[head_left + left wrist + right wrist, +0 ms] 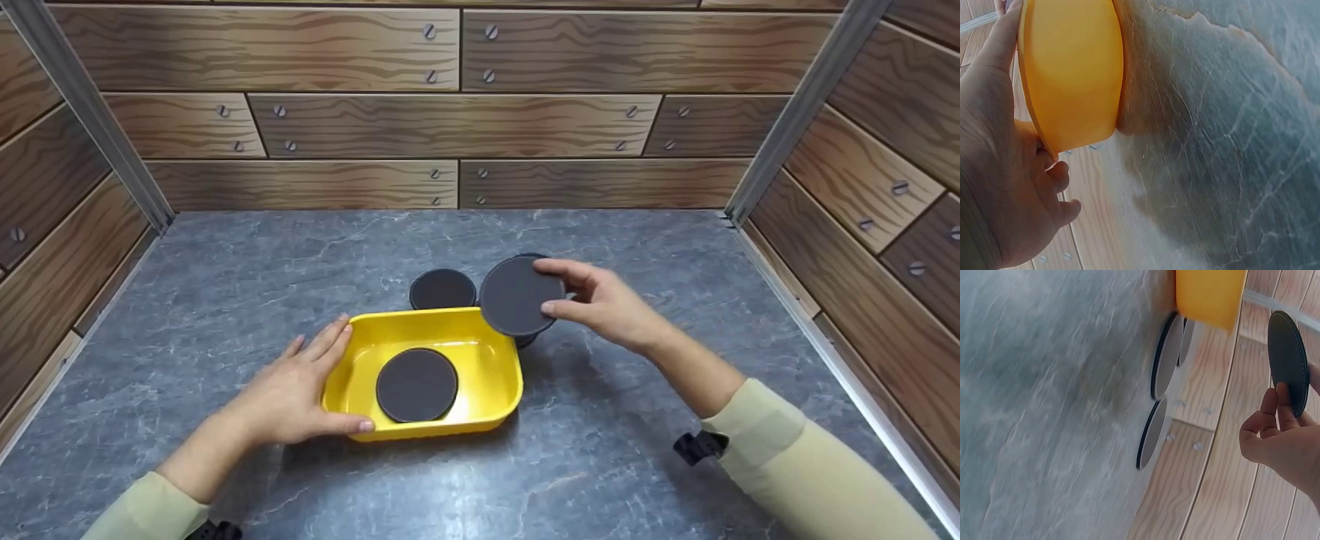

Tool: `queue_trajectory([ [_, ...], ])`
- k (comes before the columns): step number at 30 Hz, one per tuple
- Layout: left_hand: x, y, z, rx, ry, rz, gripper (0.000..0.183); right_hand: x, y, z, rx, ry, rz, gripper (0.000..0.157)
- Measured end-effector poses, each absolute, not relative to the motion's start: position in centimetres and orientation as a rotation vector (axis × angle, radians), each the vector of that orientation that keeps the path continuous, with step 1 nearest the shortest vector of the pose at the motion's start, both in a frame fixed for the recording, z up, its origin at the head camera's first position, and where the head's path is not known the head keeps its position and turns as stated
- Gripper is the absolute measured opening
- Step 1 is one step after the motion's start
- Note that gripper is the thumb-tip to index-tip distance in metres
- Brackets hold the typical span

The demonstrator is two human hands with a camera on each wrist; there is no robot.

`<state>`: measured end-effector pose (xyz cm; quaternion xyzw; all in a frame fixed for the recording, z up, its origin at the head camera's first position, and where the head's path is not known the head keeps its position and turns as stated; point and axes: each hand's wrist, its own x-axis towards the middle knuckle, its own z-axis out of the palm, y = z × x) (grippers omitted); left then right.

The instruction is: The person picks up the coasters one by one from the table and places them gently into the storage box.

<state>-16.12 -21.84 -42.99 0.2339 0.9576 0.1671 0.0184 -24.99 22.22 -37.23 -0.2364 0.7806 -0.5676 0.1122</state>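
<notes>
A yellow plastic bin point(487, 409) stands on the table, with one dark round coaster point(417, 385) lying flat inside. My left hand point(296, 390) holds the bin's left end, thumb along the front rim and fingers at the far left corner; the left wrist view shows some fingertips curled below the rim. Above the bin's far right corner, my right hand point(615, 307) pinches another coaster point(517, 296) between thumb and fingers, tilted and clear of the table. The right wrist view shows the held coaster's stitched edge point(1288, 360).
Behind the bin lies a loose coaster point(442, 289). More coasters lie to its right, mostly hidden by the held one; the right wrist view shows coasters point(1168, 357) flat on the grey marbled table point(262, 262). Wood-patterned walls point(360, 124) enclose the back and sides.
</notes>
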Motion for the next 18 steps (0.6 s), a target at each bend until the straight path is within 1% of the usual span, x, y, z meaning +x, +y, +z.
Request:
queue_trajectory([
  [9,-16.1,-21.9,-43.0,0.724,2.978,0.508,0.134,-24.0,19.0,-37.2,-0.836,2.259,-1.580,0.059],
  [18,-16.2,-21.8,-43.1,0.720,2.977,0.491,0.133,-23.2,16.1,-37.4,-0.909,2.217,-1.554,0.058],
])
